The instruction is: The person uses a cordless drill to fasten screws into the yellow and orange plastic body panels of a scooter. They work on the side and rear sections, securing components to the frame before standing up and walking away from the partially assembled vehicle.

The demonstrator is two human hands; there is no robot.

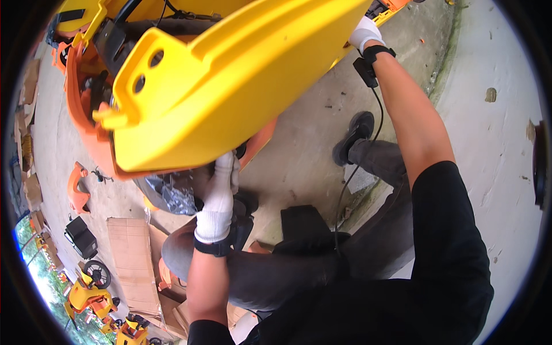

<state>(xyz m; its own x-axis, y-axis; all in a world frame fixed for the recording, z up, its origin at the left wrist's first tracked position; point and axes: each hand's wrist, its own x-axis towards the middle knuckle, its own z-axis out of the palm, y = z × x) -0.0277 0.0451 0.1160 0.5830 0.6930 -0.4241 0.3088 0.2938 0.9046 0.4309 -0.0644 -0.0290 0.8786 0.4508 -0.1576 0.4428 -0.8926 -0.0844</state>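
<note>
A long yellow plastic body panel, with two round holes in a tab at its near left end, stretches diagonally across the upper view. It lies over an orange scooter body. My left hand, in a white knitted glove, is at the panel's lower edge. Its fingers are bent upward and partly hidden, so what they grip does not show clearly. At the panel's far right end is my gloved right hand, its fingers hooked around the edge and partly out of sight. Beside my left hand sits a dark part wrapped in clear plastic.
A pale wall rises on the right. On the concrete floor at left lie an orange curved piece, a black box and flattened cardboard. Yellow scooters stand at lower left. A cable hangs from my right wrist.
</note>
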